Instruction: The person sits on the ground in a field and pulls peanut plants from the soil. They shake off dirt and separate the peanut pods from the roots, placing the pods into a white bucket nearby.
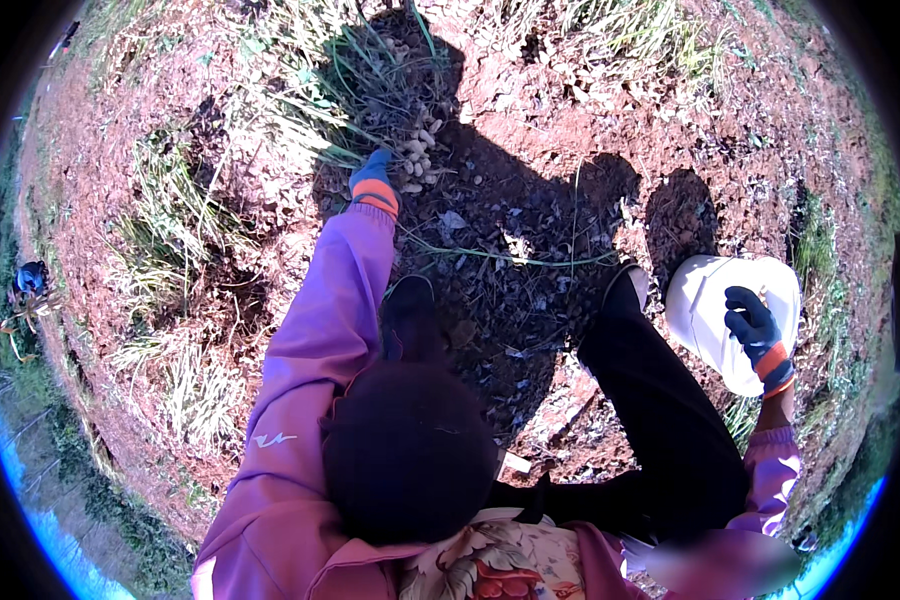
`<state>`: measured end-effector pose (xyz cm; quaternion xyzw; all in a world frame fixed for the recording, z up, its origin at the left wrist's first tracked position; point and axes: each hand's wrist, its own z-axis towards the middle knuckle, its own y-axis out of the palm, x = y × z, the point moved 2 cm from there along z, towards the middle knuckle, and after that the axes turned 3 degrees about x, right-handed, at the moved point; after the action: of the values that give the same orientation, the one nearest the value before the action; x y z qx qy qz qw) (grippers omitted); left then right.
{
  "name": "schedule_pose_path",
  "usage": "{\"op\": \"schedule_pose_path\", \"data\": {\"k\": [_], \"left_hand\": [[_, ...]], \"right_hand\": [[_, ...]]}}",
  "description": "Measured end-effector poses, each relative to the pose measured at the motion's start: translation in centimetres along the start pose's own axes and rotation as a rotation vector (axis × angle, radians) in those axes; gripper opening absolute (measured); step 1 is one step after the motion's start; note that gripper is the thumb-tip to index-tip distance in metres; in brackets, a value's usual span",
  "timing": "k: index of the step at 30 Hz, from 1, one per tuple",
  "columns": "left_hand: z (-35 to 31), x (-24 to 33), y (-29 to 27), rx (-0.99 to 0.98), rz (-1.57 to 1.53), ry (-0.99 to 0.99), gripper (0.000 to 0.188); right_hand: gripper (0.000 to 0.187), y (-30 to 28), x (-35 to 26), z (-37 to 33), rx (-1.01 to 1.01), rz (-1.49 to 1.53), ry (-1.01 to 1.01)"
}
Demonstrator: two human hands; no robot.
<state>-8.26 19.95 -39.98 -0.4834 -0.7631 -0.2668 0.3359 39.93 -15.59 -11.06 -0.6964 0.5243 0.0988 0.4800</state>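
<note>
My left hand (374, 182), in a blue glove with an orange cuff, reaches forward to a bunch of pulled peanut plants (355, 95). Its fingers appear closed on the green stems, though they are partly hidden. Right beside it lies a cluster of pale peanut pods (420, 155), in shade. My right hand (754, 322), gloved the same way, is over a white bucket (695, 295) at my right. Its fingers are curled; whatever they may hold is too small to make out. The bucket's inside cannot be seen well.
More uprooted plants (185, 215) lie in heaps to the left, and others (640, 40) lie at the far right. Dry leaf litter (490, 225) covers reddish soil between my feet. A long green stem (510, 258) crosses it. My bent leg (660, 400) is beside the bucket.
</note>
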Motion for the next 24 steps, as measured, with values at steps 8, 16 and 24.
{"op": "schedule_pose_path", "data": {"k": [8,16,24], "left_hand": [[-9.9,3.1,-5.8,-0.223,-0.378,-0.084,0.016],[-15.1,5.1,-6.6,-0.369,-0.329,-0.113,0.02],[-13.8,4.5,-8.6,-0.586,-0.381,-0.272,0.028]], "right_hand": [[0.035,1.4,-4.4,0.0,-0.058,-0.089,-0.133],[0.035,6.1,-11.0,-1.2,-0.114,-0.196,-0.345],[0.029,19.7,-16.6,4.7,-0.359,-0.237,-0.878]]}}
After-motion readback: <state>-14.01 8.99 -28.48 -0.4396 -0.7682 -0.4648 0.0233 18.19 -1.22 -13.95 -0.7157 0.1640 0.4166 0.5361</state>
